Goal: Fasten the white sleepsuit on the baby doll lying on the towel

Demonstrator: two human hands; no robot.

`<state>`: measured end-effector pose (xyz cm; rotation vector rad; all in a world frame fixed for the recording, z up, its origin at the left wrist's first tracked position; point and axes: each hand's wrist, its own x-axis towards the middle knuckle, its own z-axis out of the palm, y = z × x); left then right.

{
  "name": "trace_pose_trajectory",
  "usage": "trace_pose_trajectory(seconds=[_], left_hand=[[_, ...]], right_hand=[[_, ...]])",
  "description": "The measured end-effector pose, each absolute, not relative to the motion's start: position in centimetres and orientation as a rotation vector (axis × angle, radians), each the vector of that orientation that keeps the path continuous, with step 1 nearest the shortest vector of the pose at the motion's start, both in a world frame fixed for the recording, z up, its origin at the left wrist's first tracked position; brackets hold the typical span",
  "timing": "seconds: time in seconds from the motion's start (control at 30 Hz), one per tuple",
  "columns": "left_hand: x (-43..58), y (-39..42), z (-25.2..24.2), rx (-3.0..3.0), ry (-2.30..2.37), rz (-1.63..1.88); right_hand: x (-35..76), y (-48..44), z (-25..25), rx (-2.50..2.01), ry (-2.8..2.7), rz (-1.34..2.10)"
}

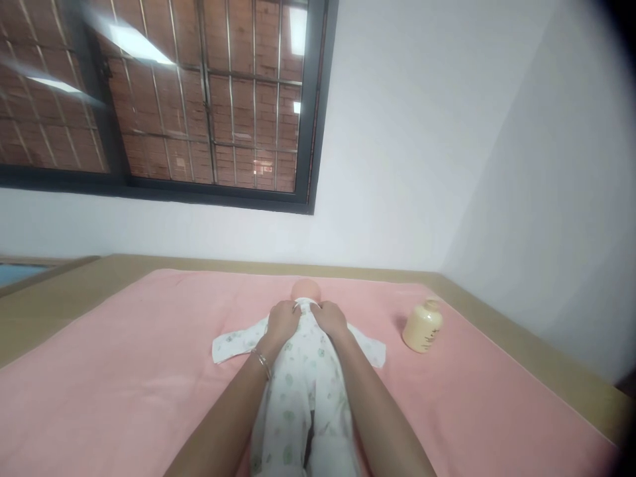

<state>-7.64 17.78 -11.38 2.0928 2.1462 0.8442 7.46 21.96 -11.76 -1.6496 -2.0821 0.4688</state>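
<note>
A baby doll (305, 289) lies on its back on a pink cloth (163, 371), its head toward the wall. It is dressed in a white baby romper (308, 358) with a small green print, the sleeves spread out to both sides and the legs toward me. My left hand (285, 319), below a silver bracelet, has its fingers closed on the romper near the neck on the left. On the other side of the collar, my right hand (328, 318) pinches the fabric likewise. Most of the fingertips are hidden behind the hands.
A cream bottle (422, 327) with dark lettering stands on the cloth to the right of the doll. The wooden table edge (278, 267) runs along a white wall (397, 146). Above it at left is a dark-framed window (223, 192) with metal bars.
</note>
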Motion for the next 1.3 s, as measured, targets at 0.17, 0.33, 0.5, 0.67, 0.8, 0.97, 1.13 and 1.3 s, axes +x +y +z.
trace_pose_trajectory(seconds=[0.17,0.33,0.5,0.67,0.8,0.97,1.13,1.3], left_hand=[[-7.6,17.9,-11.5,2.014,2.167,0.762],[-7.3,18.1,-11.7,1.931,2.206,0.652],[-7.5,18.1,-11.8,1.907,2.171,0.692],[-7.5,18.1,-11.8,1.897,2.152,0.717],[-7.4,18.1,-11.6,1.859,2.159,0.713],[-7.4,17.9,-11.5,1.859,2.162,0.734],[-7.4,18.0,-11.7,1.853,2.178,0.749],[-7.4,18.2,-11.9,1.840,2.182,0.759]], right_hand=[[7.5,22.1,-11.8,-1.645,-2.100,0.575],[7.6,22.4,-12.0,-1.640,-2.085,0.717],[7.6,22.7,-12.4,-1.650,-2.093,0.703],[7.6,22.6,-12.6,-1.625,-2.123,0.648],[7.7,22.5,-12.8,-1.598,-2.121,0.602],[7.8,22.6,-13.0,-1.601,-2.135,0.589],[7.8,22.7,-13.1,-1.603,-2.116,0.583],[7.7,22.5,-12.9,-1.618,-2.119,0.565]])
